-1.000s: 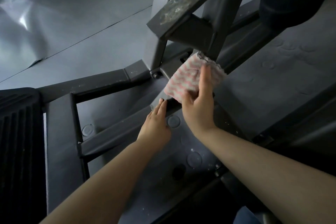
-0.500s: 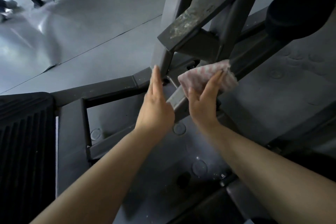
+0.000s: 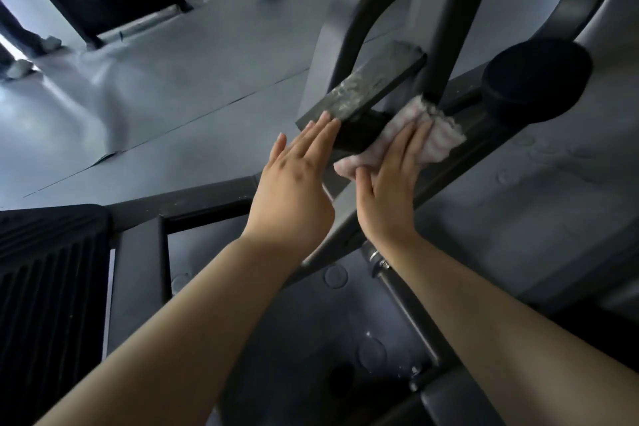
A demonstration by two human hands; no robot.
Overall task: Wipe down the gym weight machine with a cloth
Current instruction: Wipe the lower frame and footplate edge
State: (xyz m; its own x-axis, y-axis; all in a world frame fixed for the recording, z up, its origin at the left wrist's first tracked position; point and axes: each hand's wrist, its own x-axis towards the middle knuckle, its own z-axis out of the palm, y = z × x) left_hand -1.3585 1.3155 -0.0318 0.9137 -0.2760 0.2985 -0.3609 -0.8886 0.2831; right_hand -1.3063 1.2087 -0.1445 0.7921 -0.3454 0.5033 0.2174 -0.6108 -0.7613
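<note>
Higher along the slanted dark metal frame bar than a second ago sits the crumpled pink-and-white striped cloth, pressed flat under the right hand, fingers straight; left hand, fingers straight and together, has risen to the dusty black footplate; wiping seems to be progressing upward.

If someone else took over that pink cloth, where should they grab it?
Probably the loose bunched corner of the cloth sticking out beside the right hand, coming from the near left. The rest lies flat under the fingers against the machine's slanted bar.
</note>
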